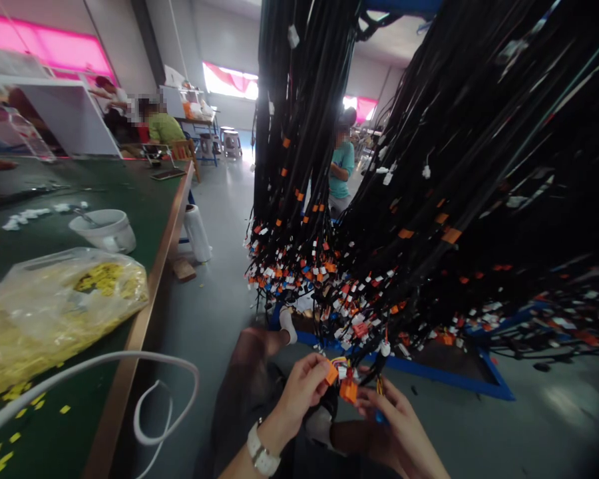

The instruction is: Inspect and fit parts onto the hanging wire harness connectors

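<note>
My left hand (305, 384), with a white watch (261, 452) at its wrist, pinches an orange connector (332, 374) between thumb and fingertips. Just right of it is a second orange connector (348, 391), close to the fingertips of my right hand (387, 404). The right fingers are curled around thin wires and black cable; a blue piece (381, 417) shows under them. Both connectors hang at the ends of black cables from a large bundle of wire harnesses (299, 133). White and red connectors crowd the bundle's lower ends.
On the left, a green-topped table (154, 199) holds a bag of yellow pieces (54, 299), a white mug (110, 229) and white connectors (30, 216). A white hose (164, 356) loops past its edge. The blue rack base (494, 379) lies on the floor. Several people sit or stand farther back.
</note>
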A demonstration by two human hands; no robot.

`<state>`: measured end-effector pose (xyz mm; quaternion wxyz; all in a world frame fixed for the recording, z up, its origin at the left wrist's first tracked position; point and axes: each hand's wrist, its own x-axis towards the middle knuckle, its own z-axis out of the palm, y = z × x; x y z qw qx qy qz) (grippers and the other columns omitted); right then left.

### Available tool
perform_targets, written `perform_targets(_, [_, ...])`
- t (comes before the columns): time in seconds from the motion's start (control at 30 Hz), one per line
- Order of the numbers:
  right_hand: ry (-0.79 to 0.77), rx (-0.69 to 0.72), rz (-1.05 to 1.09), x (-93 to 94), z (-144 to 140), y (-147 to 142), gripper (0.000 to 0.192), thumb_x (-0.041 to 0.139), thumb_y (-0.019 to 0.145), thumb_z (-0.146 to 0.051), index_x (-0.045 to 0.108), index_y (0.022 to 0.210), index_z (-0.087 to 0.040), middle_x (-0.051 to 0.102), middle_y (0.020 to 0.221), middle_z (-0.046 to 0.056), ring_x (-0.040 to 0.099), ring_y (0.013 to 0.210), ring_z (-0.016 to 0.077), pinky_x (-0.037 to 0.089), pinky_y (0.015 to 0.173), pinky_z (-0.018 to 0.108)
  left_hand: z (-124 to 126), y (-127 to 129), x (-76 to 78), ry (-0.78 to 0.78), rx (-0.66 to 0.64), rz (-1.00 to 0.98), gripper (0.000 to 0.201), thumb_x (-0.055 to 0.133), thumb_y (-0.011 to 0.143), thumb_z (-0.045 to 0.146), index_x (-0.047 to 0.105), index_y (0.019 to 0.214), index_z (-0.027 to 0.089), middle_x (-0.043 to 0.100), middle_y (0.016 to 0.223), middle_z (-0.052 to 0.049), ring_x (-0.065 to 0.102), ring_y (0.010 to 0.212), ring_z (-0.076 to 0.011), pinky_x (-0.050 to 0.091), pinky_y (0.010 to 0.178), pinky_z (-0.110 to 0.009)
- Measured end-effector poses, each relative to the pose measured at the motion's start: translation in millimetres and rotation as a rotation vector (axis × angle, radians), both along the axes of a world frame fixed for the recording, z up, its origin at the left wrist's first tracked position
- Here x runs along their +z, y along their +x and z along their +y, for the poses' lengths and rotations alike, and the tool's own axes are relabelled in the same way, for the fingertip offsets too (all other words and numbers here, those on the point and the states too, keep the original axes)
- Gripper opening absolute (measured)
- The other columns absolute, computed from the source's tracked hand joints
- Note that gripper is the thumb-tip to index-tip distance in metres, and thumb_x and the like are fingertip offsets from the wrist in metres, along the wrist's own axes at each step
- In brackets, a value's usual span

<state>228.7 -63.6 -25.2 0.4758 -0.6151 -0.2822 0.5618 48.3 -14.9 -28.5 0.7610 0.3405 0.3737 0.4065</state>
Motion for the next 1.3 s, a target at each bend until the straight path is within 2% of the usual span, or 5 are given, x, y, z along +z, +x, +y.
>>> perform_targets(0.2, [0.024,-0.003,0.467,9.9,0,-9,0.035,0.074,0.069,-0.028,0.064,0.102,-0.019,0.07,0.104,0.01,0.062,0.103,0.0262,0.043,0.095,0.042,-2,1,-0.1,-0.018,-0.025,-0.012,0.033,0.06,0.077,0.048,0.048,0.076,0.017,0.036,0.054,0.007,0.024,0.044,-0.0037,0.008,0.039,-0.019])
perform_targets(0.37, [0.02,-0.078,0.502,5.6,6,-10,0.025,0.074,0.068,-0.017,0.067,0.091,-0.024,0.072,0.091,0.001,0.066,0.087,0.0177,0.048,0.087,0.034,-6,4,4.5,-0.051,-0.022,-0.003,0.038,0.063,0.072,0.05,0.047,0.077,0.017,0.041,0.06,0.006,0.029,0.046,-0.0028,0.01,0.04,-0.017])
perform_targets(0.67, [0.021,0.019,0.782,8.3,4,-14,0.003,0.068,0.066,-0.021,0.066,0.064,-0.023,0.072,0.09,0.005,0.063,0.096,0.0255,0.038,0.097,0.055,-4,5,0.3,-0.014,-0.041,-0.019,0.035,0.06,0.076,0.05,0.048,0.081,0.017,0.037,0.059,0.007,0.024,0.046,-0.004,0.01,0.04,-0.018])
perform_targets(0.97, [-0.051,-0.096,0.596,-1.3,5,-11,0.02,0.075,0.065,-0.02,0.068,0.084,-0.02,0.071,0.081,0.0,0.065,0.075,0.0176,0.051,0.079,0.037,-18,6,7.1,0.457,-0.11,0.423,0.026,0.06,0.078,0.039,0.063,0.092,0.017,0.052,0.063,0.002,0.041,0.057,-0.0104,0.029,0.054,-0.021])
perform_targets(1.3, [-0.02,-0.061,0.423,5.6,3,-21,0.034,0.08,0.061,-0.026,0.067,0.093,-0.021,0.072,0.087,0.003,0.067,0.075,0.0196,0.05,0.07,0.031,-19,7,6.5,0.543,-0.093,0.52,0.037,0.049,0.085,0.045,0.07,0.076,0.016,0.06,0.063,-0.003,0.045,0.057,-0.0125,0.03,0.055,-0.023])
